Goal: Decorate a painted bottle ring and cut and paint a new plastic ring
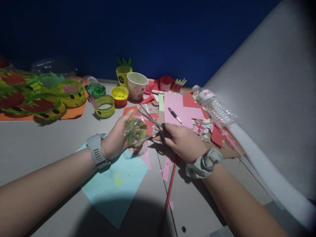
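Observation:
A clear plastic piece with a curved wall, like a cut part of a bottle (147, 131), is held in my left hand (117, 136). The left fingers show through it, with green and yellow colour on them or on the plastic; I cannot tell which. My right hand (184, 140) is closed around the dark handles of a pair of scissors (151, 118). Their blades point up and left, spread apart, at the upper edge of the plastic. Whether they touch it is unclear. Below the left hand lies a light blue paper sheet (116, 187).
Painted green-yellow rings (53, 110) with paper crowns stand on orange paper at left. Behind are a green paint cup (95, 90), a yellow paint cup (120, 97) and a patterned paper cup (137, 87). Pink paper (175, 102), a pen (174, 115), scraps and a plastic bottle (214, 103) lie right.

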`<state>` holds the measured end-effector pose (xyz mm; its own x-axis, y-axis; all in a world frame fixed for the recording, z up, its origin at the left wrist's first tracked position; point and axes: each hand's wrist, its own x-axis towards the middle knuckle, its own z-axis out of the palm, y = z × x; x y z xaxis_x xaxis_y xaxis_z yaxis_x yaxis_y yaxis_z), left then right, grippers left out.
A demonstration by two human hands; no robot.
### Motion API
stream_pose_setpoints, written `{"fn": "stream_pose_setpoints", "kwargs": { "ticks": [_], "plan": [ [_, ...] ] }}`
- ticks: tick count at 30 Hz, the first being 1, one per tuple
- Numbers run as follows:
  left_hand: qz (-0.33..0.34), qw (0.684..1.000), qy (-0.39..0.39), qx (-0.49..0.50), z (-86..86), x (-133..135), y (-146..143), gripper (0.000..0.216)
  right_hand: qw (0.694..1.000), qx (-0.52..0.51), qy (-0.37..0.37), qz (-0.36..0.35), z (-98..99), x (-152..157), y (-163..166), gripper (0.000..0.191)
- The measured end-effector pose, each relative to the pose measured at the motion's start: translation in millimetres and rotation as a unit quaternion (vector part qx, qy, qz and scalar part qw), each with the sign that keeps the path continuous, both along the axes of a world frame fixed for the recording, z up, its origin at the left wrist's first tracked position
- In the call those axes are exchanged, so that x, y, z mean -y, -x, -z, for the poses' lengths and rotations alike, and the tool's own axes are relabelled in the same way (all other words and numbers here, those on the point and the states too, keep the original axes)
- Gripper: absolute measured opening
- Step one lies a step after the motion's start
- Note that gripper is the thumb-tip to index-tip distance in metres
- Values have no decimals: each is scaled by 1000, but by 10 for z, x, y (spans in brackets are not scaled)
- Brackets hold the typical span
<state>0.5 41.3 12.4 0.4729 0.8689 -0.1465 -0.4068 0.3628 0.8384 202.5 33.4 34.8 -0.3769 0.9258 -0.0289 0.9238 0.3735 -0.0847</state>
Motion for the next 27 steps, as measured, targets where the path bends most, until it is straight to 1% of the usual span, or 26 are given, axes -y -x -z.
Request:
{"fn": "stream_pose_setpoints", "kwargs": {
  "ticks": [3,8,14,18,21,24,27],
  "plan": [
    [0,1000,-5,6,-6,6,-4,36,1000,10,-8,0,11,-5,-9,16],
    [0,1000,10,20,-16,8,-10,45,1000,18,-12,-2,9,-9,-26,12],
    [8,999,-7,35,-11,7,-15,44,1000,10,-11,-3,7,2,-30,15],
    [4,999,13,36,-12,26,-18,47,1000,4,-15,0,3,15,-27,16],
    [3,999,20,33,-15,15,-11,44,1000,4,-11,2,-18,19,-17,14],
    [26,999,36,21,-22,-25,4,43,1000,6,-7,6,-38,19,-8,11],
    [64,996,52,18,-34,-52,18,55,1000,-6,-2,12,-31,15,-5,12]
  ]
}}
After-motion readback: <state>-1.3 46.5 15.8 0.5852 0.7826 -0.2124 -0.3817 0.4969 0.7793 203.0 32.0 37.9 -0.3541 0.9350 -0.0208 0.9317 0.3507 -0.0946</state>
